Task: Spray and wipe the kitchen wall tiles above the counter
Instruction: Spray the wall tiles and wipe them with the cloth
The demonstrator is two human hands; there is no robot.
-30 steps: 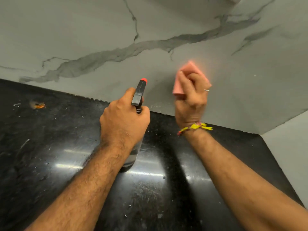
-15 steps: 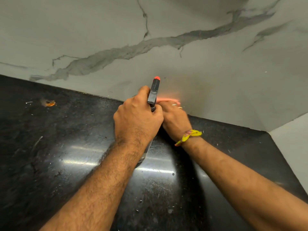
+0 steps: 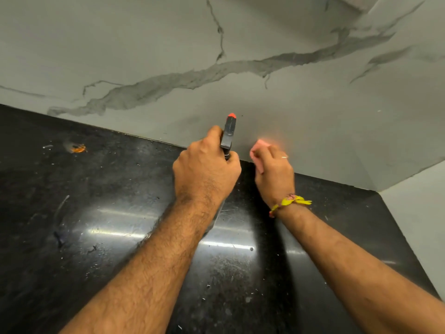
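My left hand point(image 3: 206, 169) grips a spray bottle point(image 3: 228, 133) with a black head and an orange nozzle tip that points at the grey marble-look wall tiles point(image 3: 240, 92). The bottle's clear body is mostly hidden under my hand and forearm. My right hand point(image 3: 274, 174) holds a pink cloth point(image 3: 258, 147) against the bottom of the tiles, just above the counter's back edge. The cloth is blurred with motion and mostly covered by my fingers. A yellow thread band circles my right wrist.
The black polished counter point(image 3: 96, 225) carries crumbs, scratches and an orange scrap point(image 3: 78, 148) at the back left. A light side wall point(image 3: 419, 213) closes the corner on the right.
My right hand swept the pink cloth down the tiles to the counter edge, then shifted a little right along the bottom. My left hand holds the bottle in much the same place.
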